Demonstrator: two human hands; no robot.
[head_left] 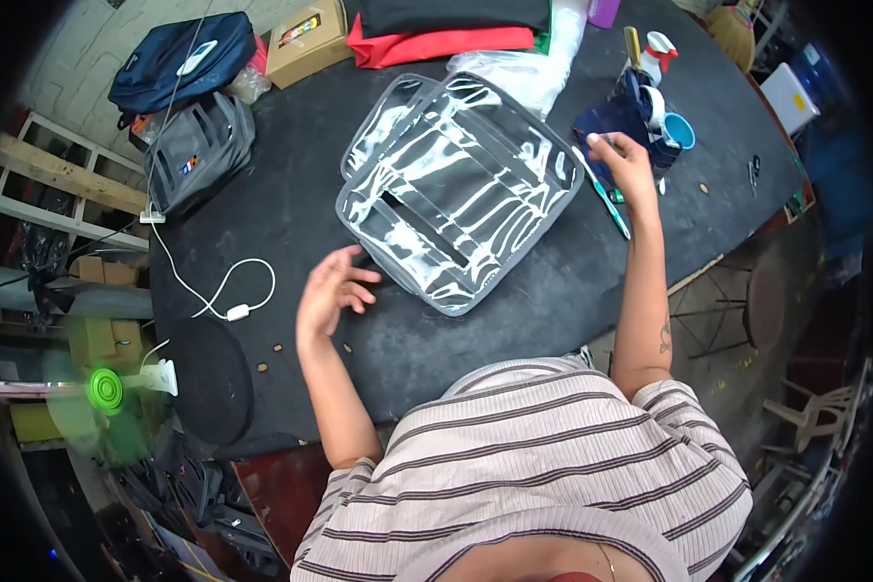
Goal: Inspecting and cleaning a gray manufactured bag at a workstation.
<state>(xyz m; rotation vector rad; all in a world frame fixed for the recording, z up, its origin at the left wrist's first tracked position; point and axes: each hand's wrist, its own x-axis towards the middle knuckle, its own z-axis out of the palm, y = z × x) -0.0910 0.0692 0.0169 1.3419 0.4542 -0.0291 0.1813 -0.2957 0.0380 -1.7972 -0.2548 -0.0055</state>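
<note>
On the black counter [291, 223], a clear grey-edged bag [461, 189] lies flat, long axis running one-thirty to seven-thirty. At its eight o'clock, the left hand [330, 297] is half open and empty, forearm leaning toward eleven. At three, the right hand [630, 167], forearm toward twelve, bends its fingers; any hold cannot be told.

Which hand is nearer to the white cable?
Left: the left hand is to the right of the white cable; the right hand is farther, across the clear plastic piece.
</note>
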